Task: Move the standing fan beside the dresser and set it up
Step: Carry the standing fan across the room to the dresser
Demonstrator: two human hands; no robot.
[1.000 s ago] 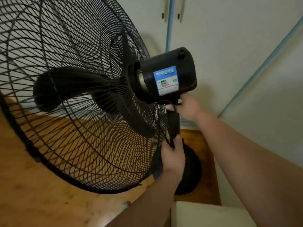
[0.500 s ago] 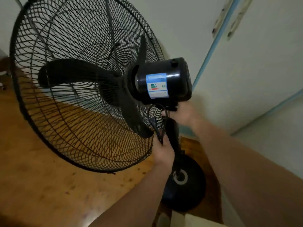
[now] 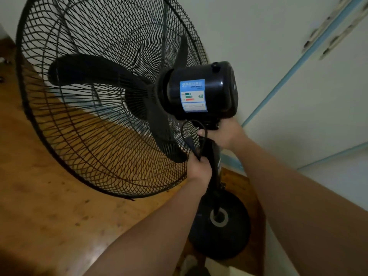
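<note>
The fingers of the left hand are wrapped tight round the pole of the fan along with a loop of its cord, and those of the right hand are closed on the neck of the pole just under the motor housing. Out from the pole, the cage tilts over the wooden floor, the round base sits at the pole's foot, and pale cabinet doors stand just behind. The fan looks close to its spot, though whether the base is down cannot be told, and the cord has not yet been unwound or plugged in.
</note>
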